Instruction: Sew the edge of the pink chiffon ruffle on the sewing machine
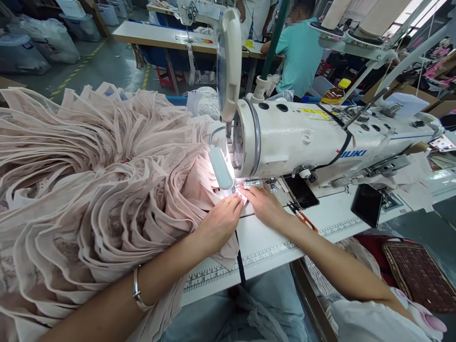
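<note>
A white sewing machine (295, 137) stands across the table, its lamp (221, 168) lighting the needle area. Under that light, my left hand (221, 221) presses its fingertips on pale pink fabric (239, 195) at the machine bed. From the other side, my right hand (265, 205) meets it with fingers together on the same fabric. What lies beneath the fingertips is mostly hidden, and the glare washes out the needle. A large heap of layered pale pink garment pieces (142, 209) covers the left side and runs up to my left hand.
Right of my hands lie orange-handled thread snips (302, 217), a dark phone (301, 190) and another dark flat device (366, 205). A printed ruler (263, 251) follows the table's front edge. Behind the machine, a person in a teal shirt (302, 52) sits near another table (160, 35).
</note>
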Demonstrator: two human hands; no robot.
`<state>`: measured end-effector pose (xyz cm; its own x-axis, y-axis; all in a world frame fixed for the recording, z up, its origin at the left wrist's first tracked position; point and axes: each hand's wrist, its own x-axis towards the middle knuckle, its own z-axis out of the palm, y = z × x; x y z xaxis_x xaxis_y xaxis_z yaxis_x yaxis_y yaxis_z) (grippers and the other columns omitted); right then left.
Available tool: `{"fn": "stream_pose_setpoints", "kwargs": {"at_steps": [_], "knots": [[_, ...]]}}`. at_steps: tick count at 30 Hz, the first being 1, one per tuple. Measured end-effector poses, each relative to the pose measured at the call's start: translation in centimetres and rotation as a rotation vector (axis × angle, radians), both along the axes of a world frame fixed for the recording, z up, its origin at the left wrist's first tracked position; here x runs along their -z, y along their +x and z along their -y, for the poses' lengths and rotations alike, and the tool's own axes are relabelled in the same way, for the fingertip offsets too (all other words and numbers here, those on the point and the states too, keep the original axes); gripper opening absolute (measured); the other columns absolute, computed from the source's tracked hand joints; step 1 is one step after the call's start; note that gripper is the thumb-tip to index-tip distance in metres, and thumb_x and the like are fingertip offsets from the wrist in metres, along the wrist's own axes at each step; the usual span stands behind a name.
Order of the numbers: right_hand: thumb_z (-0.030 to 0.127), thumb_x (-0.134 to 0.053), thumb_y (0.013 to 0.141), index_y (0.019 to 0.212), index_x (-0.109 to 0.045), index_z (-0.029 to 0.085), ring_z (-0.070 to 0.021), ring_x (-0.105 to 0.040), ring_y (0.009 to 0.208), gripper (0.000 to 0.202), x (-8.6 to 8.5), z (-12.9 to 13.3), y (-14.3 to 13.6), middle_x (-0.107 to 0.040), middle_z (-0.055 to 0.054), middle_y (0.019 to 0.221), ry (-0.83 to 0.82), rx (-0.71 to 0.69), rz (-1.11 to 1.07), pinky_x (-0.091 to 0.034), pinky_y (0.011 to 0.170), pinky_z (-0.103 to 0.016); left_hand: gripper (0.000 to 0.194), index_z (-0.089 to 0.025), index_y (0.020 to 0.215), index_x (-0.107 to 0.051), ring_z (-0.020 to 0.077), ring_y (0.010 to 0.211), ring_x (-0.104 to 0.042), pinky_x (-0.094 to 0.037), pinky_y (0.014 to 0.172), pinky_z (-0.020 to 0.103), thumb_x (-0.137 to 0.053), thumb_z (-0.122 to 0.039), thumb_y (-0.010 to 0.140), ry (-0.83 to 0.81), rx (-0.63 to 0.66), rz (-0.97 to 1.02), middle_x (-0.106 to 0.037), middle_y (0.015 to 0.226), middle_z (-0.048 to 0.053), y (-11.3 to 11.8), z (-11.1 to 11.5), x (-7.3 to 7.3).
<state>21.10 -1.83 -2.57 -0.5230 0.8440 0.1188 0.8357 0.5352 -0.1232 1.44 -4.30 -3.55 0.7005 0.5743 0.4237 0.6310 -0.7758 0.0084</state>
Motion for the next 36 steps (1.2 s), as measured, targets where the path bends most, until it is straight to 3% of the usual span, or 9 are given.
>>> {"fn": "stream_pose_setpoints", "kwargs": {"at_steps": [4,9,14,22,31,36], "knots": [[0.003,-0.035,0.09,0.136,-0.058,0.022,-0.0251,-0.067,0.093,0.055,-0.2,0.0,-0.2,-0.07,-0.01,0.115,-0.015,0.012,0.01,-0.047,0.099,-0.046,0.033,0.0,0.125,-0.052,0.0261,0.117,-0.063,-0.05,0.102,0.04,-0.036,-0.005,0.096,0.044,0.005,0.014,-0.067,0.121,0.02,-0.1,-0.2,0.0],[0.0,-0.037,0.09,0.131,-0.06,0.024,-0.0246,-0.064,0.105,0.053,-1.1,0.0,-0.6,-0.07,-0.008,0.112,-0.04,0.021,0.013,-0.042,0.103,-0.043,0.035,-0.004,0.126,-0.052,0.0249,0.119,-0.061,-0.048,0.103,0.041,-0.035,-0.004,0.096,-0.028,-0.003,-0.004,-0.066,0.122,0.019,-0.2,-0.4,0.0],[-0.003,-0.036,0.087,0.128,-0.061,0.017,-0.0288,-0.061,0.11,0.052,-1.8,-0.2,-1.1,-0.07,-0.012,0.11,-0.073,0.019,0.106,-0.04,0.102,-0.046,0.033,-0.004,0.123,-0.053,0.0251,0.115,-0.062,-0.049,0.099,0.04,-0.036,-0.004,0.095,-0.027,-0.013,-0.003,-0.066,0.12,0.019,-0.3,-0.5,0.0],[0.002,-0.034,0.09,0.132,-0.059,0.023,-0.0233,-0.065,0.094,0.053,-1.3,-0.2,-0.9,-0.071,-0.01,0.105,-0.056,0.018,0.054,-0.046,0.094,-0.039,0.033,-0.006,0.123,-0.055,0.0252,0.113,-0.062,-0.05,0.094,0.038,-0.036,-0.006,0.096,-0.013,-0.054,-0.013,-0.066,0.117,0.017,-0.1,-0.7,-0.1],[0.008,-0.035,0.094,0.134,-0.059,0.024,-0.0243,-0.067,0.088,0.049,-1.4,-0.3,-1.3,-0.07,-0.01,0.108,-0.111,0.062,0.047,-0.045,0.097,-0.043,0.039,-0.004,0.13,-0.052,0.0272,0.118,-0.058,-0.049,0.096,0.042,-0.034,-0.006,0.096,-0.054,-0.081,0.027,-0.063,0.123,0.021,0.0,-0.5,0.8],[0.005,-0.037,0.089,0.128,-0.065,0.023,-0.0243,-0.068,0.09,0.051,-0.8,-0.4,-1.1,-0.072,-0.01,0.11,-0.098,0.107,-0.007,-0.05,0.092,-0.04,0.037,-0.003,0.124,-0.056,0.0286,0.116,-0.06,-0.045,0.102,0.044,-0.034,-0.001,0.094,0.045,-0.104,-0.091,-0.066,0.118,0.019,-0.1,-0.2,-0.5]]}}
